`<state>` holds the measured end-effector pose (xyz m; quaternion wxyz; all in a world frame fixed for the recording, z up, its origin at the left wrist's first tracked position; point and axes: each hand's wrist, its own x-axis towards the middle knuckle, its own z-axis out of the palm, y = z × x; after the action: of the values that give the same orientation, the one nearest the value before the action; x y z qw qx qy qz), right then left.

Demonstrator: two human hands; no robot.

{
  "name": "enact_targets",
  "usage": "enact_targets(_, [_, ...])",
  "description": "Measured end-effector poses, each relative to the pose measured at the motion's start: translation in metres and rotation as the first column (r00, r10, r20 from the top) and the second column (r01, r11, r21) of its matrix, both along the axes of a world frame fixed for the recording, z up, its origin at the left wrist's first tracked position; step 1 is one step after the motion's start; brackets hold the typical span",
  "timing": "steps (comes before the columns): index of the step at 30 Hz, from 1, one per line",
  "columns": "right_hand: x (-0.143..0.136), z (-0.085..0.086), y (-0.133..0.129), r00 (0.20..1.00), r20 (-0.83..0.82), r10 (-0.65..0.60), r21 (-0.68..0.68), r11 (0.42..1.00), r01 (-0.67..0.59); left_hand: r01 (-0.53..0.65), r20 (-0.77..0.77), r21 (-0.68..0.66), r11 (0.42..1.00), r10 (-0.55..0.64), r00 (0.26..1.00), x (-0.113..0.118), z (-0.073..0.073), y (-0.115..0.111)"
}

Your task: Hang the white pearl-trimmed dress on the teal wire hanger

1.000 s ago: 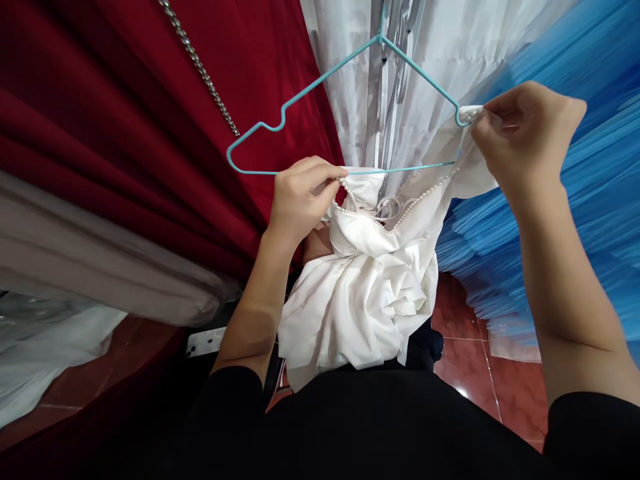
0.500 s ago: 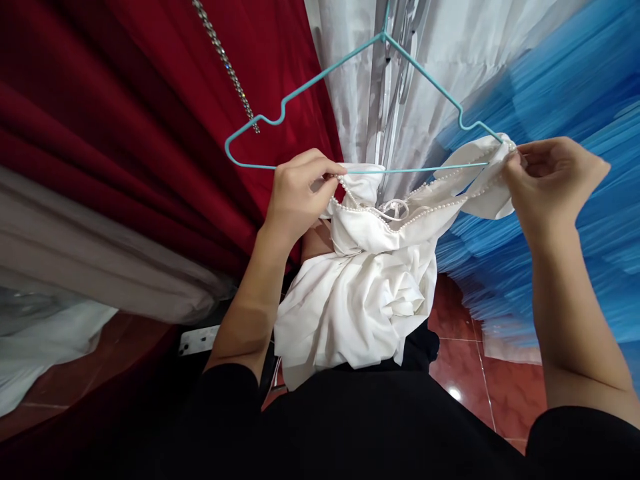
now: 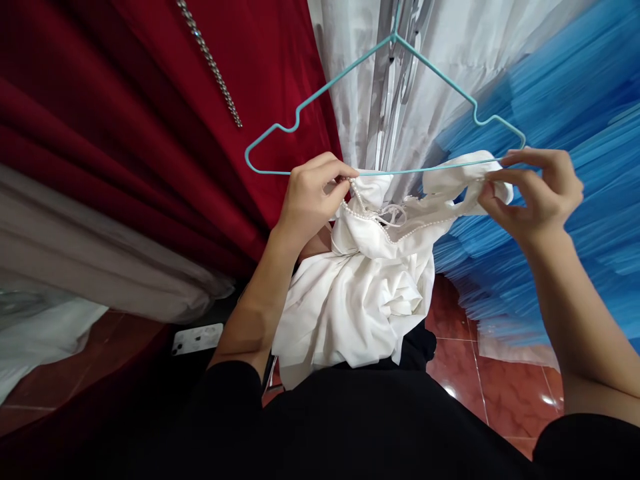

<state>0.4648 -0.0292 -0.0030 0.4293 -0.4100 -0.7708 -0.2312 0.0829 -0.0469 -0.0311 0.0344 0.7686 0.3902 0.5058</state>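
A white dress (image 3: 345,307) with a pearl-beaded neckline lies gathered in front of my body. Above it hangs a light-blue hanger (image 3: 345,62), its lower bar crossing the top of the dress. My left hand (image 3: 317,193) pinches the beaded edge of the dress right by that bar. At the other end, my right hand (image 3: 537,190) pinches the dress's right strap between thumb and a finger, while its index finger touches the hanger's right corner. The right strap sits below the bar. The fingertips of my left hand partly hide the beading.
Red drapery (image 3: 175,140) with a rhinestone strip (image 3: 213,63) hangs on the left. Blue tulle (image 3: 565,220) fills the right side, and white fabric (image 3: 345,73) hangs behind a metal stand (image 3: 387,87). A phone (image 3: 198,339) lies lower left.
The right strap has come off the hanger's right corner and dropped below the bar. My right hand has moved slightly left with its index finger raised to the hanger. The hanger has shifted right.
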Motion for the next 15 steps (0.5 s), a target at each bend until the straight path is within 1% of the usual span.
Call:
enact_targets(1, [-0.011,-0.001,0.001,0.995,0.041,0.092,0.051,0.994,-0.094,0.004,0.006,0.004,1.0,-0.004,1.0,0.001,-0.001,0.0])
enact_targets(2, [-0.024,-0.003,0.003,0.981,0.075,0.181,0.07,0.98,-0.186,0.009,0.012,0.01,1.0,-0.009,1.0,0.003,-0.001,0.0])
enact_targets(3, [-0.038,-0.005,0.006,0.96,0.101,0.263,0.057,0.961,-0.269,0.016,0.018,0.016,1.0,-0.017,1.0,0.004,-0.001,0.0])
enact_targets(4, [-0.053,-0.009,0.009,0.943,0.104,0.317,0.013,0.947,-0.32,0.024,0.024,0.021,1.0,-0.024,0.999,0.005,-0.001,0.0])
enact_targets(6, [-0.083,-0.018,0.017,0.92,0.085,0.383,-0.071,0.923,-0.378,0.035,0.032,0.034,0.999,-0.036,0.999,0.005,-0.001,0.0])
enact_targets(8, [-0.107,-0.027,0.024,0.921,0.079,0.382,-0.082,0.923,-0.376,0.032,0.025,0.039,0.999,-0.033,0.999,0.003,0.0,0.001])
enact_targets(10, [-0.121,-0.035,0.028,0.933,0.063,0.354,-0.047,0.935,-0.351,0.012,0.003,0.061,0.998,-0.012,1.0,0.001,-0.002,0.001])
enact_targets(12, [-0.126,-0.039,0.03,0.942,0.012,0.337,-0.019,0.942,-0.336,-0.024,-0.001,0.13,0.991,0.025,1.0,-0.002,-0.007,-0.001])
enact_targets(13, [-0.125,-0.04,0.03,0.943,-0.018,0.332,-0.016,0.943,-0.332,-0.054,0.018,0.185,0.981,0.051,0.999,-0.004,-0.012,-0.004])
enact_targets(15, [-0.117,-0.039,0.028,0.947,-0.066,0.314,-0.046,0.947,-0.317,-0.139,0.104,0.306,0.942,0.111,0.988,-0.008,-0.026,-0.013])
